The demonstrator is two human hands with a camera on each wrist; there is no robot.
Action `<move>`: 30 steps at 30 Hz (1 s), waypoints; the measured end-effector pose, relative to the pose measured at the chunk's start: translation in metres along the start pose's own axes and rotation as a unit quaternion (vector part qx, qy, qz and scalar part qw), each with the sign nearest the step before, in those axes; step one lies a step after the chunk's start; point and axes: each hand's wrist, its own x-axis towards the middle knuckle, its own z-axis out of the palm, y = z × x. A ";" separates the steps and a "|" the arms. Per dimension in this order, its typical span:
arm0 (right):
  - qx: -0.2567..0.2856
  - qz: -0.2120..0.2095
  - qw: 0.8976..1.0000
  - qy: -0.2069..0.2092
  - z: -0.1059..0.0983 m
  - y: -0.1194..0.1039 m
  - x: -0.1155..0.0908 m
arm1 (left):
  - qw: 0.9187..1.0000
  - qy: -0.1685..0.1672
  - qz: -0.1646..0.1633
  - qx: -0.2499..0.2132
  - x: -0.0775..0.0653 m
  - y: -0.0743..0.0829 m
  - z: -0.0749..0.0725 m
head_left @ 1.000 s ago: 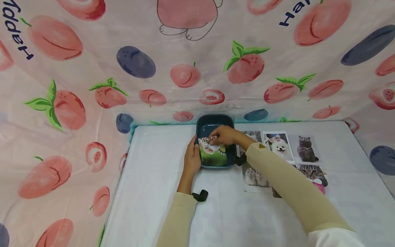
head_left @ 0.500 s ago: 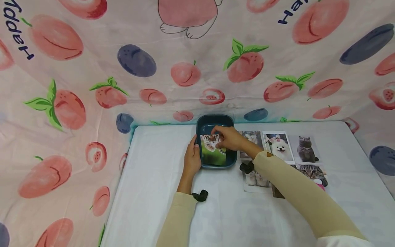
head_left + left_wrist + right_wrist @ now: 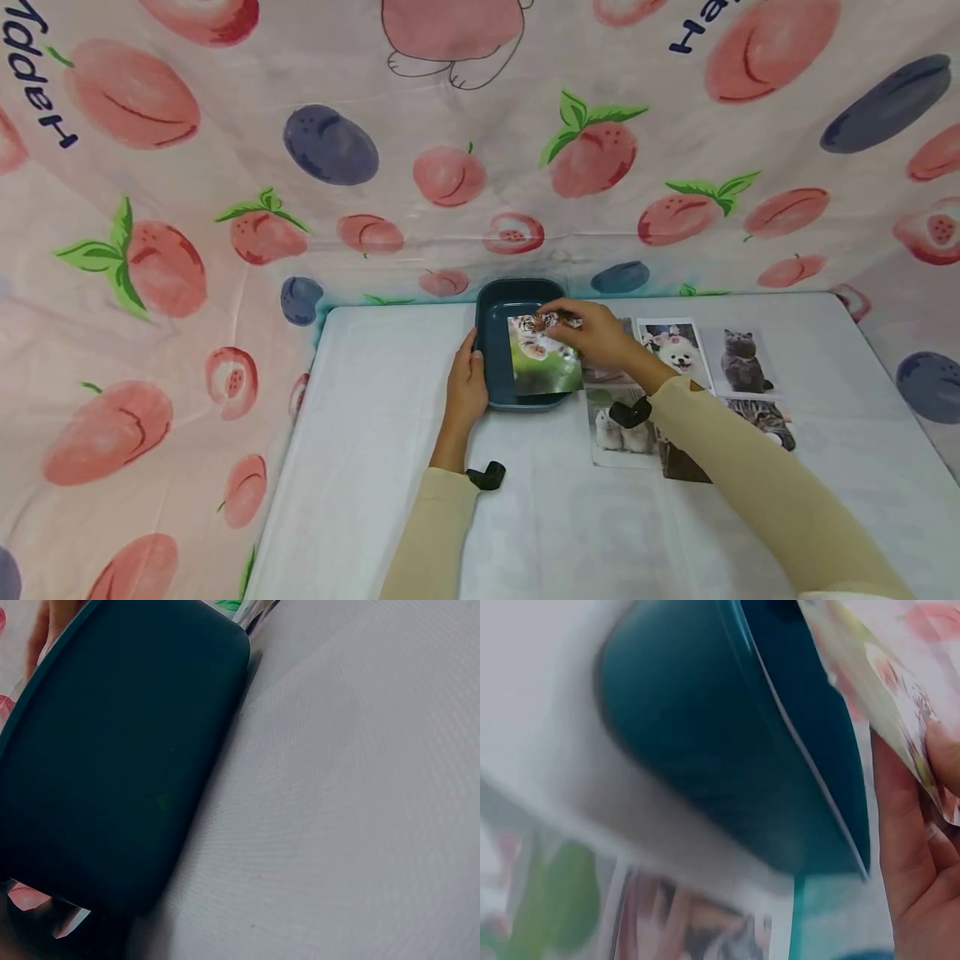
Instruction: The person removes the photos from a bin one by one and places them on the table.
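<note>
My right hand (image 3: 596, 333) pinches the upper right edge of a photo card (image 3: 543, 371) showing a tiger cub on green. The card is tilted over the right side of a dark teal tray (image 3: 495, 350), overlapping its rim. In the right wrist view, thumb and fingers grip the card (image 3: 885, 682) beside the tray's outer wall (image 3: 682, 720). My left hand (image 3: 467, 387) holds the tray's left side, thumb at the rim. The left wrist view is mostly filled by the tray's outer wall (image 3: 120, 750).
Several photo cards lie in rows right of the tray: a white dog (image 3: 678, 354), a grey cat (image 3: 741, 362), a tabby cat (image 3: 761, 421), two small white animals (image 3: 618, 429). My right arm covers parts of them. A fruit-print cloth (image 3: 450, 225) hangs behind the white table (image 3: 375, 400).
My right hand has moved right with the tiger cub photo card, from inside the tray to over its right rim. My left hand has stayed on the tray.
</note>
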 end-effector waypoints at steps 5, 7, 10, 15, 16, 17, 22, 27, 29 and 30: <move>0.035 0.017 0.999 0.011 -0.032 0.020 -0.024 | 1.000 0.000 0.000 0.003 0.001 -0.001 -0.001; 0.048 0.027 0.998 0.012 -0.048 0.029 -0.038 | 1.000 -0.001 0.000 0.003 0.001 -0.001 0.000; 0.056 0.052 0.997 0.020 -0.072 0.046 -0.060 | 1.000 -0.002 -0.001 0.006 0.002 -0.001 0.000; 0.030 0.103 0.993 0.049 -0.115 0.081 -0.100 | 1.000 -0.005 -0.006 0.005 0.002 -0.001 0.001; 0.020 0.114 0.992 0.054 -0.124 0.088 -0.107 | 1.000 -0.005 -0.005 0.005 0.002 -0.001 0.001; 0.008 0.126 0.990 0.058 -0.133 0.095 -0.115 | 1.000 -0.004 -0.006 0.003 0.001 0.000 0.000; -0.036 0.190 0.979 0.070 -0.173 0.129 -0.151 | 1.000 -0.004 -0.008 0.002 0.002 0.003 -0.001; -0.089 0.242 0.964 0.069 -0.201 0.157 -0.183 | 1.000 -0.007 -0.016 0.005 0.002 0.006 -0.001; -0.098 0.257 0.959 0.069 -0.208 0.167 -0.193 | 1.000 -0.007 -0.019 0.008 0.002 0.006 -0.001; -0.096 0.263 0.958 0.070 -0.211 0.172 -0.198 | 1.000 -0.006 -0.020 0.008 0.002 0.006 -0.001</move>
